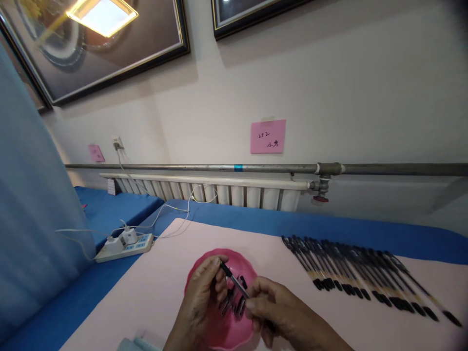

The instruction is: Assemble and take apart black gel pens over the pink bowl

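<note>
A pen (236, 282) with a black end and a clear barrel slants between my two hands, above a pink bowl (219, 337). The fingertips of my left hand (201, 290) pinch its upper black end. My right hand (276, 307) has thumb and fingers closed on the lower end, hiding that tip. Several small dark pieces (239, 307), which look like pen caps, lie in the bowl under the pen. To the right, many similar pens (338, 258) are laid side by side in a slanted row, their dark ends toward me.
Pink paper (146, 287) covers much of the blue table (234, 213). A white power strip (126, 247) with plugs and cables sits at the left, near a blue curtain (36, 219). Pale blue material (137, 344) lies at the front edge. A radiator (219, 192) runs behind.
</note>
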`<state>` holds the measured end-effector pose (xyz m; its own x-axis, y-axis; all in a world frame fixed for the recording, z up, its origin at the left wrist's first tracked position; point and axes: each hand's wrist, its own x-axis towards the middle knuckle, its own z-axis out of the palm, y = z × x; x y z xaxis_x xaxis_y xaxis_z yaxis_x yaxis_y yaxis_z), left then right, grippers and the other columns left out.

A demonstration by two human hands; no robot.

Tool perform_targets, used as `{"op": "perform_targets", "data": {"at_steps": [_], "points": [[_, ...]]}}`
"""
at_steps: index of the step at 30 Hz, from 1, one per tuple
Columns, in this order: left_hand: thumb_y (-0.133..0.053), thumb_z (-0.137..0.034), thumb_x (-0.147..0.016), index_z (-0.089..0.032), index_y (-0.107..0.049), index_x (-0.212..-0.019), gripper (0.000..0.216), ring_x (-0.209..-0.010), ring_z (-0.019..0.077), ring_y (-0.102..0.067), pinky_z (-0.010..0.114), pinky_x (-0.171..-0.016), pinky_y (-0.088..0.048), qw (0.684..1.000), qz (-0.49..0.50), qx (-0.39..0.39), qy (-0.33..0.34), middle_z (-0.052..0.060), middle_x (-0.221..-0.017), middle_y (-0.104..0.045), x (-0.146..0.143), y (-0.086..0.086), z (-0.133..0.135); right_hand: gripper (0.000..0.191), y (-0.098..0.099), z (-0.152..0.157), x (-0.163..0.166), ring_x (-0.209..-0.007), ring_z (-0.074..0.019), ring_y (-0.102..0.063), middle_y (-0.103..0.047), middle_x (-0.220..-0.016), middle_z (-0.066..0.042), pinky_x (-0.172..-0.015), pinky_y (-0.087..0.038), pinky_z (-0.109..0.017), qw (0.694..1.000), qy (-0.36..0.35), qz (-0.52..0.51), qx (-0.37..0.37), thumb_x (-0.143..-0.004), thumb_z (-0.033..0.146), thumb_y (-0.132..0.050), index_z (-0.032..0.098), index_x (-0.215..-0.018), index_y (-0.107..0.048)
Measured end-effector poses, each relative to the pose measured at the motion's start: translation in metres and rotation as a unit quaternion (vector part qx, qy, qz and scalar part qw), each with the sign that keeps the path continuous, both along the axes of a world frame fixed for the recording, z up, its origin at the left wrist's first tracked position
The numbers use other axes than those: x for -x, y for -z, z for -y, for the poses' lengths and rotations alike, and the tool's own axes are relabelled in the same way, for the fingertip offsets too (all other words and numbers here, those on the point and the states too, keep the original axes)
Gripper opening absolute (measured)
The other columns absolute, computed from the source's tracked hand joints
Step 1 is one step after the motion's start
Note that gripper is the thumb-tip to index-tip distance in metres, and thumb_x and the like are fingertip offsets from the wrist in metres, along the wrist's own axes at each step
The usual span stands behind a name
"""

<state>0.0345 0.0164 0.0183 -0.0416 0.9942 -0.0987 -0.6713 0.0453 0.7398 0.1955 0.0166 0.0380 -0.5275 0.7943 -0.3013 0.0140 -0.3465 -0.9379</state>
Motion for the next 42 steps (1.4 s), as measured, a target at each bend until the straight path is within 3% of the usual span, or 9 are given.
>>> {"op": "perform_targets", "data": {"at_steps": [4,9,15,20,25,28,32,37,42], "points": [[-0.067,-0.030,-0.075,-0.010,-0.064,-0.086,0.023,-0.041,0.0031,-0.032,0.015,-0.037,-0.023,1.000,-0.014,-0.007,0.007,-0.007,-0.050,-0.039,-0.001,0.000,0.000,0.028,-0.002,0.001,0.000,-0.038,-0.0079,-0.048,-0.059,-0.055,-0.001,-0.036,-0.032,-0.018,0.998,-0.041,-0.023,0.042,-0.074,0.042,-0.045,0.016,-0.074,-0.054],[-0.065,-0.031,-0.077,-0.011,-0.064,-0.085,0.022,-0.041,0.0033,-0.033,0.016,-0.038,-0.023,1.000,-0.030,-0.005,-0.001,-0.006,-0.050,-0.041,-0.001,-0.001,0.002,0.014,0.001,0.000,0.002,-0.039,-0.0055,-0.044,-0.052,-0.047,0.006,-0.038,-0.033,-0.016,0.999,0.016,0.009,-0.031,-0.060,0.023,-0.060,0.018,-0.066,-0.048],[-0.069,-0.034,-0.072,-0.011,-0.064,-0.085,0.027,-0.041,0.0032,-0.033,0.016,-0.038,-0.023,0.999,-0.035,0.005,0.001,-0.006,-0.051,-0.042,-0.002,-0.004,0.003,0.029,-0.001,0.005,0.003,-0.040,-0.0084,-0.050,-0.059,-0.059,-0.001,-0.035,-0.031,-0.017,0.999,-0.033,-0.015,0.025,-0.074,0.044,-0.046,0.016,-0.074,-0.053],[-0.072,-0.035,-0.069,-0.011,-0.063,-0.084,0.029,-0.041,0.0036,-0.035,0.016,-0.038,-0.024,0.999,-0.036,0.019,-0.013,-0.006,-0.049,-0.042,-0.005,-0.001,0.001,0.012,0.001,0.002,0.001,-0.043,-0.0087,-0.045,-0.052,-0.053,0.004,-0.039,-0.030,-0.019,0.991,0.006,0.100,-0.090,-0.072,0.030,-0.049,0.019,-0.066,-0.049],[-0.076,-0.035,-0.062,-0.015,-0.057,-0.075,0.031,-0.037,0.0030,-0.034,0.014,-0.037,-0.024,0.995,-0.012,0.044,-0.087,-0.009,-0.046,-0.040,0.007,-0.002,-0.004,0.013,0.005,-0.002,-0.004,-0.060,-0.0121,-0.047,-0.054,-0.061,0.004,-0.054,-0.032,-0.023,0.916,0.058,0.258,-0.303,-0.072,0.019,-0.053,0.021,-0.062,-0.045],[-0.075,-0.039,-0.062,-0.016,-0.049,-0.062,0.034,-0.035,0.0032,-0.033,0.015,-0.036,-0.024,0.992,-0.037,0.049,-0.111,-0.009,-0.043,-0.039,0.019,-0.002,-0.006,0.012,0.003,-0.004,-0.009,-0.059,-0.0125,-0.046,-0.053,-0.061,0.004,-0.054,-0.032,-0.023,0.907,0.057,0.273,-0.315,-0.074,0.021,-0.053,0.021,-0.064,-0.046],[-0.077,-0.038,-0.057,-0.016,-0.048,-0.056,0.037,-0.035,0.0040,-0.033,0.016,-0.036,-0.024,0.974,-0.181,0.075,-0.115,-0.008,-0.040,-0.041,0.025,0.001,-0.005,0.017,-0.006,-0.009,-0.014,-0.056,-0.0123,-0.042,-0.048,-0.057,0.004,-0.052,-0.030,-0.023,0.915,0.072,0.279,-0.284,-0.073,0.024,-0.055,0.021,-0.061,-0.044],[-0.078,-0.039,-0.056,-0.013,-0.062,-0.091,0.046,-0.035,0.0053,-0.034,0.018,-0.035,-0.023,0.962,-0.258,0.069,-0.050,-0.008,-0.044,-0.046,0.013,0.000,-0.001,0.013,-0.008,-0.009,-0.011,-0.057,-0.0126,-0.043,-0.048,-0.057,0.004,-0.054,-0.032,-0.024,0.941,0.078,0.220,-0.243,-0.073,0.023,-0.054,0.021,-0.062,-0.047],[-0.073,-0.045,-0.064,-0.013,-0.062,-0.084,0.039,-0.036,0.0030,-0.025,0.018,-0.036,-0.016,0.985,-0.151,0.043,0.078,-0.009,-0.044,-0.038,-0.004,-0.003,0.006,0.013,-0.002,-0.003,-0.003,-0.052,-0.0105,-0.045,-0.048,-0.054,0.005,-0.051,-0.033,-0.022,0.961,0.023,0.166,-0.218,-0.076,0.022,-0.050,0.020,-0.063,-0.049]]}}
